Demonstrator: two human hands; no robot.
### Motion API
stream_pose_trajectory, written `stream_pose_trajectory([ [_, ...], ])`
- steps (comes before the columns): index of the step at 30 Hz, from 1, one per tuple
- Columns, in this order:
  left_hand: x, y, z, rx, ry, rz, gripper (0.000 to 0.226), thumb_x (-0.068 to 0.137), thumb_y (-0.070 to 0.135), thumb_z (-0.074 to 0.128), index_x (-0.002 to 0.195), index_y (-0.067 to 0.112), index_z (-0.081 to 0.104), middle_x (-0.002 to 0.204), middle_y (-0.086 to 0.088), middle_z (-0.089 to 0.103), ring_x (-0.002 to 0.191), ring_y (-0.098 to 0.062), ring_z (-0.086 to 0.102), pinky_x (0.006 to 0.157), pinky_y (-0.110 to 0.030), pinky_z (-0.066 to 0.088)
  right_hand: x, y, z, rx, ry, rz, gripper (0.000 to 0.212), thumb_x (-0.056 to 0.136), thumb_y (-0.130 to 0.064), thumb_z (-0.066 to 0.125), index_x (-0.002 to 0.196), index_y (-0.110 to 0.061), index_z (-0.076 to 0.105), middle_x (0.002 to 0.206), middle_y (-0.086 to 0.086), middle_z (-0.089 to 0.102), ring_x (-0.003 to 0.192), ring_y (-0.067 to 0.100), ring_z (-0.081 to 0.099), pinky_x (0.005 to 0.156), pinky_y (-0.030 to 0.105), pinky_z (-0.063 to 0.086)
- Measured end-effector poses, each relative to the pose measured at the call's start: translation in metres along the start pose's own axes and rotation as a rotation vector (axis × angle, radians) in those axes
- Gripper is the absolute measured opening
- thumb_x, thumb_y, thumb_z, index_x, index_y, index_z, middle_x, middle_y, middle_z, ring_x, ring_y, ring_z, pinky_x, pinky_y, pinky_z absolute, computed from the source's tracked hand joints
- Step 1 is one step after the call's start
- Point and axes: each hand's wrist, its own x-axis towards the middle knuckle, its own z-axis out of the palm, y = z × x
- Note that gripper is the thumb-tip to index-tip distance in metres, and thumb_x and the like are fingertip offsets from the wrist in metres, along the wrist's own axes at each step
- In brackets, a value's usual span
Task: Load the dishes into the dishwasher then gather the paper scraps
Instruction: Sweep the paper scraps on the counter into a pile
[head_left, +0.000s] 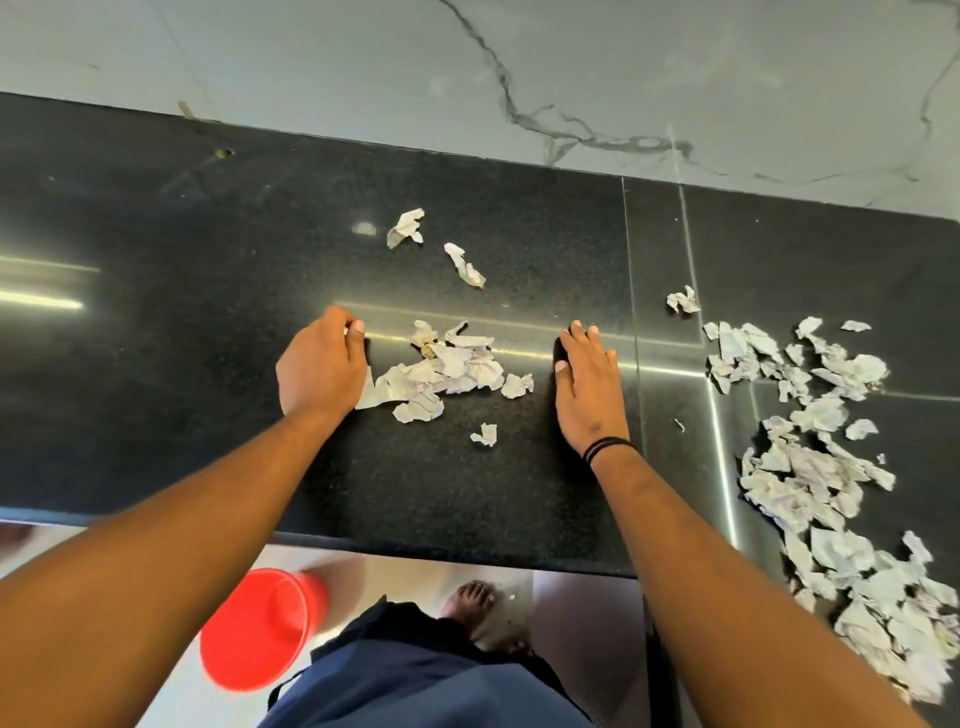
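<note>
On the dark tabletop (208, 322), a small pile of paper scraps (447, 371) lies between both hands. The left hand (319, 366) has curled fingers pinching a scrap; the right hand (589, 387) rests flat, fingers straight. More scraps (831, 467) spread along the right.

Bright and even all over, with light from above. Long shiny streaks of glare across the dark surface (156, 364), plus one small white spot of glare farther back. Only faint, soft shadows under the paper scraps (447, 369). Sharp in the middle, softer toward the edges. Straight lines bent and stretched near the corners by the wide lens. Red bucket (260, 629) low down smeared and blurry. Pale wall (311, 62) a bit washed out and hazy.
</note>
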Motion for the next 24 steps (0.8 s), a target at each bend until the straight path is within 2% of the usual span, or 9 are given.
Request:
stream_pose_trajectory([
  [2, -0.001, 0.001, 0.0, 0.025, -0.01, 0.01, 0.02, 0.106, 0.035, 0.04, 0.097, 0.019, 0.049, 0.084, 0.002, 0.056, 0.076, -0.023, 0.053, 0.06, -0.039, 0.041, -0.02, -0.006, 0.003, 0.068, 0.021, 0.021, 0.049, 0.107, -0.02, 0.035, 0.156, -0.014, 0.031, 0.165, 0.002, 0.022, 0.154, 0.015, 0.01, 0.126, 0.038, 0.002],
  [4, -0.002, 0.003, 0.001, 0.04, -0.018, 0.021, 0.023, 0.106, 0.036, 0.04, 0.094, 0.018, 0.048, 0.083, -0.001, 0.056, 0.075, -0.025, 0.053, 0.06, -0.04, 0.041, -0.041, -0.012, 0.006, 0.027, 0.007, -0.048, 0.054, 0.107, -0.031, 0.032, 0.159, -0.018, 0.023, 0.167, 0.0, 0.014, 0.154, 0.014, 0.004, 0.126, 0.038, 0.002],
  [7, -0.001, 0.004, 0.002, 0.066, -0.012, 0.035, 0.029, 0.106, 0.038, 0.038, 0.091, 0.016, 0.046, 0.083, -0.004, 0.055, 0.074, -0.027, 0.052, 0.058, -0.041, 0.039, -0.065, -0.024, 0.013, -0.266, -0.148, -0.23, 0.064, 0.104, -0.053, 0.016, 0.16, -0.022, 0.013, 0.168, -0.004, 0.004, 0.155, 0.019, -0.008, 0.125, 0.04, 0.0],
  [10, -0.001, 0.004, 0.004, 0.103, -0.01, 0.048, 0.032, 0.107, 0.039, 0.036, 0.09, 0.014, 0.047, 0.084, -0.007, 0.057, 0.073, -0.029, 0.053, 0.058, -0.042, 0.043, -0.071, -0.023, 0.015, -0.421, -0.166, -0.209, 0.073, 0.1, -0.064, 0.004, 0.16, -0.024, 0.014, 0.168, -0.006, 0.001, 0.154, 0.022, -0.012, 0.126, 0.045, 0.002],
  [14, -0.001, 0.003, 0.006, 0.126, -0.009, 0.051, 0.033, 0.107, 0.037, 0.035, 0.09, 0.012, 0.049, 0.086, -0.011, 0.059, 0.075, -0.031, 0.055, 0.058, -0.043, 0.044, -0.058, -0.002, 0.003, -0.365, -0.033, 0.059, 0.074, 0.099, -0.059, 0.003, 0.16, -0.018, 0.014, 0.168, -0.001, -0.001, 0.154, 0.026, -0.01, 0.126, 0.048, 0.005],
  [16, 0.0, 0.002, 0.007, 0.138, -0.006, 0.054, 0.033, 0.107, 0.037, 0.035, 0.091, 0.012, 0.049, 0.088, -0.012, 0.06, 0.077, -0.033, 0.056, 0.059, -0.043, 0.042, -0.055, 0.006, -0.004, -0.297, 0.021, 0.118, 0.073, 0.1, -0.056, 0.007, 0.16, -0.015, 0.012, 0.168, 0.001, -0.002, 0.154, 0.027, -0.009, 0.125, 0.05, 0.01],
  [19, 0.001, 0.001, 0.009, 0.147, 0.004, 0.064, 0.034, 0.107, 0.038, 0.035, 0.095, 0.011, 0.051, 0.091, -0.014, 0.061, 0.08, -0.034, 0.057, 0.06, -0.043, 0.04, -0.065, -0.006, -0.003, -0.241, 0.052, 0.081, 0.07, 0.103, -0.054, 0.015, 0.16, -0.015, 0.004, 0.168, 0.003, -0.011, 0.154, 0.025, -0.013, 0.126, 0.048, 0.007],
  [22, 0.001, -0.001, 0.011, 0.155, 0.006, 0.067, 0.035, 0.107, 0.038, 0.034, 0.097, 0.01, 0.053, 0.094, -0.015, 0.062, 0.082, -0.035, 0.059, 0.061, -0.044, 0.042, -0.093, -0.045, 0.015, -0.235, -0.041, -0.102, 0.07, 0.104, -0.056, 0.014, 0.159, -0.017, -0.002, 0.167, 0.003, -0.013, 0.153, 0.022, -0.017, 0.125, 0.045, 0.001],
  [24, 0.001, -0.001, 0.011, 0.15, 0.006, 0.071, 0.035, 0.107, 0.039, 0.034, 0.098, 0.01, 0.053, 0.095, -0.015, 0.063, 0.083, -0.035, 0.059, 0.061, -0.043, 0.042, -0.111, -0.065, 0.032, -0.244, -0.122, -0.227, 0.07, 0.104, -0.057, 0.014, 0.16, -0.015, 0.004, 0.168, 0.002, -0.009, 0.154, 0.021, -0.015, 0.125, 0.044, 0.001],
])
